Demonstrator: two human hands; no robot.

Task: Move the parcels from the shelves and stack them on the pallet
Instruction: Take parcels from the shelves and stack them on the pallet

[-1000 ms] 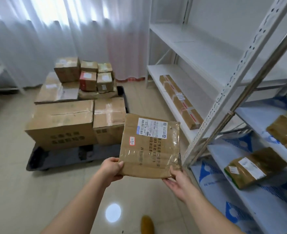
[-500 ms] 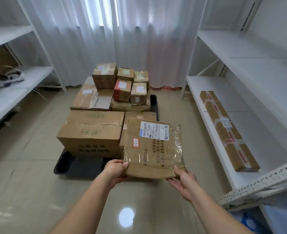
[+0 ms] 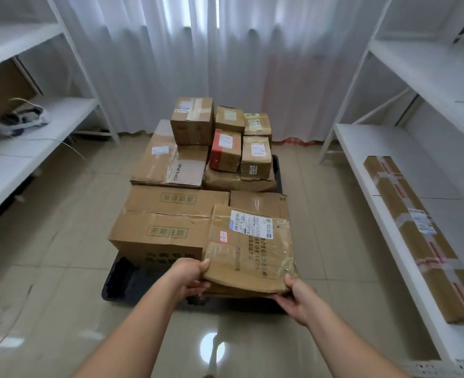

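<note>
Stacked brown cardboard boxes (image 3: 168, 222) fill the black plastic pallet (image 3: 121, 279) at 12 o'clock, between white metal shelves (image 3: 383, 148) at 3 and 9 o'clock. One flat box (image 3: 170, 165) reads "TP-LINK". A long taped brown carton (image 3: 416, 236) lies on the right shelf. The flat brown taped parcel (image 3: 250, 252) with a white label hangs over the pallet's near edge, long axis toward 12. The left hand (image 3: 188, 279) and the right hand (image 3: 297, 298) grip its near corners.

Both hands, left hand (image 3: 188, 278) and right hand (image 3: 297, 298), are gripping a flat parcel (image 3: 250, 249) over the pallet (image 3: 121, 282) at 12 o'clock.
</note>
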